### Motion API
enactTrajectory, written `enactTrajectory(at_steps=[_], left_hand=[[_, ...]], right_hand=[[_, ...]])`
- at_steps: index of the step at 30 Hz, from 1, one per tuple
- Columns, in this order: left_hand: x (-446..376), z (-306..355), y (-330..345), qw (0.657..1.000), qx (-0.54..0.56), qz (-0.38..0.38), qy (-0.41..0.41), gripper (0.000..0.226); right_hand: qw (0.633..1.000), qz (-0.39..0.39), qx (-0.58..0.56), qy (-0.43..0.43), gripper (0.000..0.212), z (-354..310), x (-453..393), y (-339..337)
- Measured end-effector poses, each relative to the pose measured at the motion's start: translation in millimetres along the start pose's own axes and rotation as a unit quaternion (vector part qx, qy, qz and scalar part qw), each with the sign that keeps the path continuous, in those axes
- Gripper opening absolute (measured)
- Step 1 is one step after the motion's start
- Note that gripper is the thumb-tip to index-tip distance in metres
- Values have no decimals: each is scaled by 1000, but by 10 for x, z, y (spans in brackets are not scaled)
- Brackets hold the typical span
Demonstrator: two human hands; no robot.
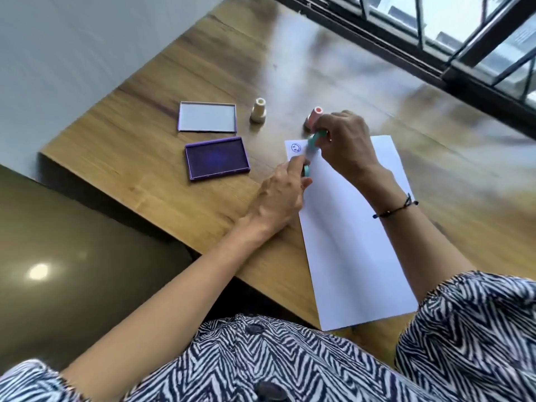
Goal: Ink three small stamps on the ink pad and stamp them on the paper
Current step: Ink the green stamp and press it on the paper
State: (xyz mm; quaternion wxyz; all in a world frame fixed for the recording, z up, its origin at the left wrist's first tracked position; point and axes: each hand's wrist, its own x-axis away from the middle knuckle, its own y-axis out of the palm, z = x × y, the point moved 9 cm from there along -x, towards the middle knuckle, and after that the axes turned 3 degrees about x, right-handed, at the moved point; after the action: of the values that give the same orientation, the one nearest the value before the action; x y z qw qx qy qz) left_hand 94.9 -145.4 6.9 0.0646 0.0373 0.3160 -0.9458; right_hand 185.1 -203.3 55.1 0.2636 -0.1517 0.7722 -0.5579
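A white sheet of paper (356, 227) lies on the wooden table, with one blue smiley print (295, 147) in its far left corner. My right hand (345, 146) holds a teal stamp (313, 140) tilted just above the paper beside the print. My left hand (282, 192) pinches a small teal cap (306, 170) just below the stamp. The open purple ink pad (217, 158) sits left of the paper. A cream stamp (258, 110) stands upright beyond it. A pink stamp (313, 116) stands behind my right hand, partly hidden.
The ink pad's lid (207, 116) lies open side up behind the pad. The table's left edge (116, 195) drops to a dark glossy floor. A barred window (435, 39) runs along the far right side of the table.
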Motion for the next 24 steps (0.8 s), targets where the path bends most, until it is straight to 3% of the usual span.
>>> enactTrajectory(at_steps=[24], left_hand=[[-18,-20,-27,999,17,34,16,30]], right_hand=[[992,-115,36,-22,24,-92,-164,125]])
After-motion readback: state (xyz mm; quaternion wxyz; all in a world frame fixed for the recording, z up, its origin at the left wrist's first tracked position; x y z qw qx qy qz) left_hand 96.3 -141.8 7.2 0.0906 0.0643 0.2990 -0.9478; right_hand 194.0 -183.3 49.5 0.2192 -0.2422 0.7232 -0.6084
